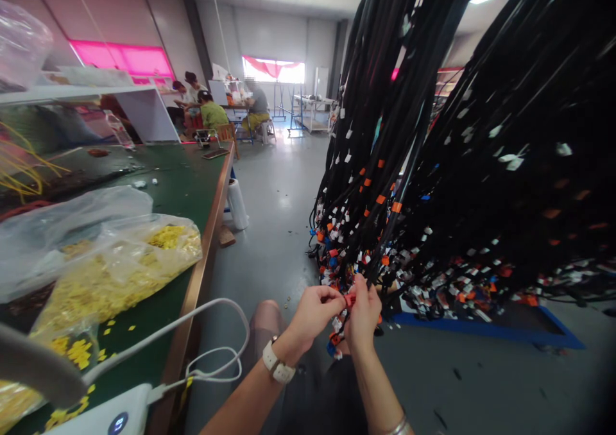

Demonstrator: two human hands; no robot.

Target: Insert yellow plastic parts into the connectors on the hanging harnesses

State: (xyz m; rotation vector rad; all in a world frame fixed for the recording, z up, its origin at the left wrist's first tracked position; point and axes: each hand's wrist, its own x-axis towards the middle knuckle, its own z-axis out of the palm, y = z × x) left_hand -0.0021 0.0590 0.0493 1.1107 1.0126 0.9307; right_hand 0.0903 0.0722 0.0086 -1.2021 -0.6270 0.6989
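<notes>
A thick bundle of black cables (409,133) hangs from above on the right, its lower ends carrying white, orange, red and blue connectors (356,242). My left hand (312,312), with a white watch on its wrist, pinches a small red connector (350,299) at the bottom of the bundle. My right hand (364,313) is closed on the same connector and the cable ends beside it. Both hands meet low in the middle of the view, above my knee.
A green workbench (192,185) runs along the left with clear bags of yellow parts (115,268), a white cable and a white device (110,416). A blue rack base (481,329) lies under the cables. Several people sit at far tables (212,111). A white roll (237,204) stands on the floor.
</notes>
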